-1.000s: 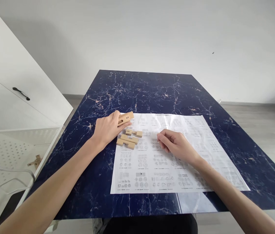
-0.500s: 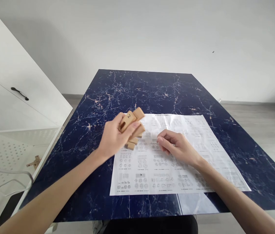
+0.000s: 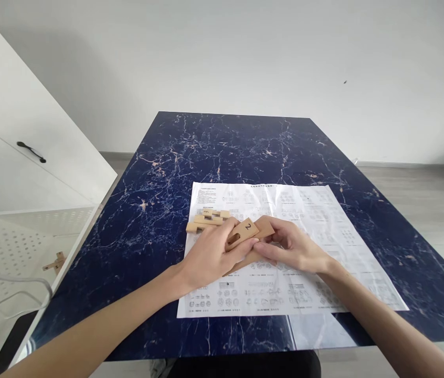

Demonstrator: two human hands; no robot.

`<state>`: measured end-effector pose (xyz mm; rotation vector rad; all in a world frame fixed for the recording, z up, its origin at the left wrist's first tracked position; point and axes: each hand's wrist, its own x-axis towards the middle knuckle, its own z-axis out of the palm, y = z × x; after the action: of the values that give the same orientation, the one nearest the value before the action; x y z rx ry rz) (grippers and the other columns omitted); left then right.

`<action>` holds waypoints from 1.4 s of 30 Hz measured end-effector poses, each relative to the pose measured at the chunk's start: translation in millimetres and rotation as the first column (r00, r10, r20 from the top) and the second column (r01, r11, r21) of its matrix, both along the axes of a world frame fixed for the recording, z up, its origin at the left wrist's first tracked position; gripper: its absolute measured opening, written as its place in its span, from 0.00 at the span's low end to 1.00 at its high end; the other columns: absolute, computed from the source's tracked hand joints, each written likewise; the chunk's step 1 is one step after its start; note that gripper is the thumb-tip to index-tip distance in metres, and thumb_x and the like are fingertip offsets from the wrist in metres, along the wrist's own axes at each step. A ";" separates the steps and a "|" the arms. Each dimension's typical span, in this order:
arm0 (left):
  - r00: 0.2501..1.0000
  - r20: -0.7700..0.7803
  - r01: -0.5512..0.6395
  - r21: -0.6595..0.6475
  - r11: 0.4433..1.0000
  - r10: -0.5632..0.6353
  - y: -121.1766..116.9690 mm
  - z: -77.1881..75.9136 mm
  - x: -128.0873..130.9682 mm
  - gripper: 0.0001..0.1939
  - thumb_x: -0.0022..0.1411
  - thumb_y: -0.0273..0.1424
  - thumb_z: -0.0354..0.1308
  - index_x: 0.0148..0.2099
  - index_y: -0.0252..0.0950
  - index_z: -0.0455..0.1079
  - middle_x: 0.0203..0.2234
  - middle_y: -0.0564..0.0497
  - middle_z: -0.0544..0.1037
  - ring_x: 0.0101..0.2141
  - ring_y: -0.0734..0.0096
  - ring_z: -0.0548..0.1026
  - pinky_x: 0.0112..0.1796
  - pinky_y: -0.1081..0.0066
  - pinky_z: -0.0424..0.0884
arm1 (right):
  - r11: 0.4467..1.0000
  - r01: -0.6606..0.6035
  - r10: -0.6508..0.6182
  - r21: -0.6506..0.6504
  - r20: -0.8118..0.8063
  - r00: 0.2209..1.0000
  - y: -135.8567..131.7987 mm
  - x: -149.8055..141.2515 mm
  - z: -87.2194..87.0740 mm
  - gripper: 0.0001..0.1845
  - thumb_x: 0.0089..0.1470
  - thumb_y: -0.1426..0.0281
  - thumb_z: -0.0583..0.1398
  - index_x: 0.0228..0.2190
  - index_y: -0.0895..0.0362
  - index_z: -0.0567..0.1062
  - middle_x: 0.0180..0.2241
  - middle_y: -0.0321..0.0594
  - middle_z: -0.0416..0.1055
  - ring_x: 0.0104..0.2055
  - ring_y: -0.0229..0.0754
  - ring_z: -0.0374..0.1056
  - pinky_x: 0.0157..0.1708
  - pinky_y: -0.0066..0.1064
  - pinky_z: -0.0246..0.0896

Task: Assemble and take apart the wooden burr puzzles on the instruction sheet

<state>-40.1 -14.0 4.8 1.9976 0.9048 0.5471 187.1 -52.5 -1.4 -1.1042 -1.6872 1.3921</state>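
Observation:
My left hand (image 3: 210,252) is closed around wooden puzzle pieces (image 3: 244,232), the upper one marked "2" with an oval notch. From the right, my right hand (image 3: 291,245) grips the far end of the same pieces between thumb and fingers. Both hands meet over the printed instruction sheet (image 3: 320,236). Behind my left hand, several more notched wooden pieces (image 3: 207,220) lie side by side at the sheet's left part, one bearing a "3". My palms and fingers hide parts of the held pieces.
The sheet lies on a dark blue marble-patterned table (image 3: 222,147). To the left stands a white perforated cart (image 3: 13,241) with a small wooden piece (image 3: 54,261) and a cable (image 3: 17,278) in it. A white cabinet (image 3: 17,105) is beyond it.
My left hand has moved right and down with the wooden pieces, uncovering the others behind it. My right hand has taken hold of their right end.

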 end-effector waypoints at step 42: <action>0.982 0.187 0.054 -0.359 0.932 0.015 36.4 14.6 -16.9 0.28 0.80 0.50 0.39 0.46 0.38 0.73 0.32 0.49 0.79 0.16 0.78 0.56 0.24 0.67 0.64 | 0.917 0.232 -0.328 -0.325 -0.282 0.902 18.8 26.8 -5.0 0.09 0.62 0.62 0.64 0.40 0.53 0.76 0.20 0.28 0.60 0.20 0.36 0.53 0.22 0.31 0.50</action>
<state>-57.1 22.4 19.4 1.5913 0.8034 0.5053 213.9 -33.6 -6.4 -1.1406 -1.0621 1.5564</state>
